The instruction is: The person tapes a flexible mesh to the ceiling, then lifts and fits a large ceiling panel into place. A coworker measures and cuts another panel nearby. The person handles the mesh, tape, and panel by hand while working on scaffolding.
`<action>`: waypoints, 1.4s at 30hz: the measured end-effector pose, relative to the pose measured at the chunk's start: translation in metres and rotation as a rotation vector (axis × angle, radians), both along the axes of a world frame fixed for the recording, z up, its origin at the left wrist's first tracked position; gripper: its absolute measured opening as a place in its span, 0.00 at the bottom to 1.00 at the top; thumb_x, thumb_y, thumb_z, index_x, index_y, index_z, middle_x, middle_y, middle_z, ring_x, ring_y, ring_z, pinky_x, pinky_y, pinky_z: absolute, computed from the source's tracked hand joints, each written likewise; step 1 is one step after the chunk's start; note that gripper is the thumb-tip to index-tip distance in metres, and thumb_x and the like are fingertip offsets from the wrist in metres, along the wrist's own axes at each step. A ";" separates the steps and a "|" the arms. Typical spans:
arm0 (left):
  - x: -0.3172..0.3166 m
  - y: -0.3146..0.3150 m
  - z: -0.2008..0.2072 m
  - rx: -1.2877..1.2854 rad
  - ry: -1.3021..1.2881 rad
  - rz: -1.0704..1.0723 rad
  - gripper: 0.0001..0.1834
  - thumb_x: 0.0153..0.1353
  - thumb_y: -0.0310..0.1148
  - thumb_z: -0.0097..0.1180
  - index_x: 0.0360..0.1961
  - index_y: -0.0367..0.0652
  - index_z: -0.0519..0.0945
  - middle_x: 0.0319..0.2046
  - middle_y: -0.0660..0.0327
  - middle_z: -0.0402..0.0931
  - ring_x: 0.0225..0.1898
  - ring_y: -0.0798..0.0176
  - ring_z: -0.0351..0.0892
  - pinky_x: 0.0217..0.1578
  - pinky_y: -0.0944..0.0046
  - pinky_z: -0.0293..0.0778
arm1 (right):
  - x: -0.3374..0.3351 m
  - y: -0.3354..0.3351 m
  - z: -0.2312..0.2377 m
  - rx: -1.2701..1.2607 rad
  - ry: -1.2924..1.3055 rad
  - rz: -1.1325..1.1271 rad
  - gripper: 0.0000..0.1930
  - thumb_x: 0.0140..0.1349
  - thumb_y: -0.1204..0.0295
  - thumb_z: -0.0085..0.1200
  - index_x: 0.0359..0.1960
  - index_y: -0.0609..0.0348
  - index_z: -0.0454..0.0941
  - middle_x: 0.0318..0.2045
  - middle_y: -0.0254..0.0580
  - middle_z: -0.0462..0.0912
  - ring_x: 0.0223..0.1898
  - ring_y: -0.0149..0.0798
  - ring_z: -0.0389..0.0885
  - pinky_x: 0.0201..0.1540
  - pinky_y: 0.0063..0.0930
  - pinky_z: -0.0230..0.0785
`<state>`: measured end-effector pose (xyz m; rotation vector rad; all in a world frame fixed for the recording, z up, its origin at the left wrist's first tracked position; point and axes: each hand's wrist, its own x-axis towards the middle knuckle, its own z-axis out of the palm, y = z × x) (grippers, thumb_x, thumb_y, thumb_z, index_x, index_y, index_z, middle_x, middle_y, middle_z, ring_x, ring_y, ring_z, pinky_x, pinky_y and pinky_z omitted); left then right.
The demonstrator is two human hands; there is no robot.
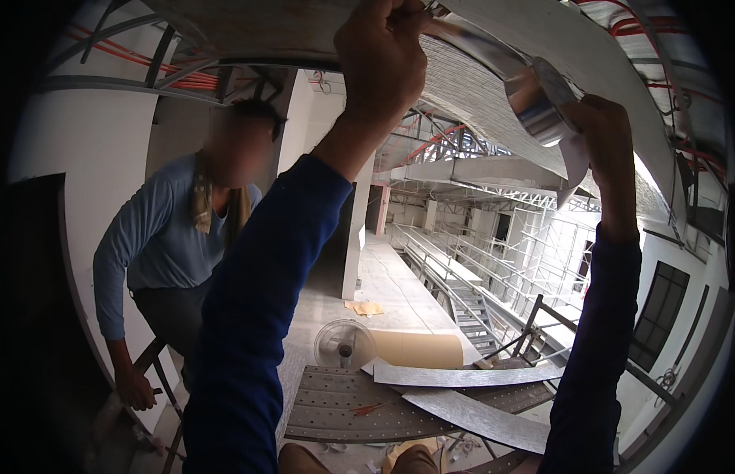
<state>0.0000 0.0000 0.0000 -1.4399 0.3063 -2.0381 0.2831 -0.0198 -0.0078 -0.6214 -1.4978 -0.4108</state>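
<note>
L hand (pixel 381 63), 12 o'clock, was pinched on strip (pixel 472 39) end; R hand (pixel 608 130), approx. 2 o'clock, clamped on tape roll (pixel 535 103), same dir. Strip prob. needed even tension, w/o twist, to avoid creases.

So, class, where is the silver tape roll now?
In the head view, the silver tape roll is at upper right, held in the right hand.

Left grip (pixel 381 67), right grip (pixel 608 134) — raised, curled
</note>
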 end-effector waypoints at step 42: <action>-0.002 -0.005 0.003 0.050 -0.102 0.086 0.03 0.65 0.17 0.58 0.36 0.34 0.76 0.27 0.54 0.79 0.31 0.60 0.83 0.34 0.64 0.76 | 0.002 -0.030 -0.002 0.087 0.002 -0.311 0.22 0.48 0.61 0.58 0.32 0.73 0.85 0.25 0.59 0.85 0.27 0.45 0.85 0.36 0.36 0.76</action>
